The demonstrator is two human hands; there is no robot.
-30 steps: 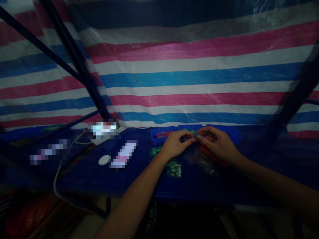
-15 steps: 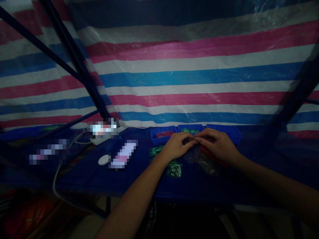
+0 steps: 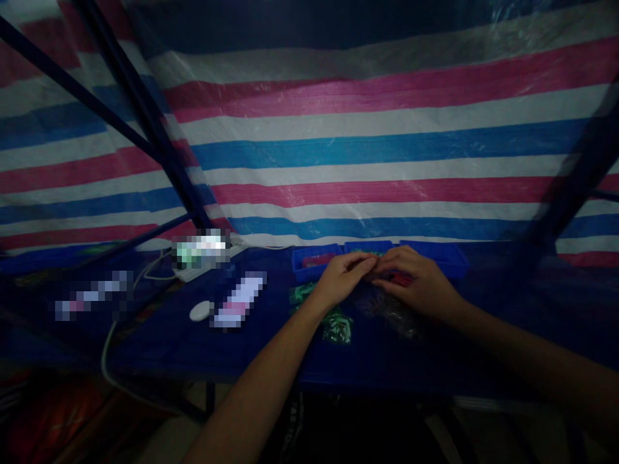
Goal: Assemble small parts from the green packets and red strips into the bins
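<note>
My left hand [image 3: 343, 278] and my right hand [image 3: 416, 281] meet fingertip to fingertip over the dark blue table [image 3: 271, 348], just in front of a row of blue trays [image 3: 316, 252]. Both hands have their fingers curled and pinched together around something small that I cannot make out in the dim light. A red object [image 3: 400, 279] shows under my right hand's fingers. Small green bags [image 3: 337, 327] lie on the table below my left wrist, and a clear plastic bag [image 3: 394, 314] lies under my right hand.
A striped pink, blue and white tarp [image 3: 367, 148] hangs behind the table. A power strip [image 3: 200, 264] with white cables, a round white object [image 3: 200, 310] and blurred-out items sit at the left. Dark metal poles [image 3: 145, 109] slant up on the left.
Both hands have lowered slightly toward the table and stayed pinched together; my right hand's fingers now rest flatter over the red object.
</note>
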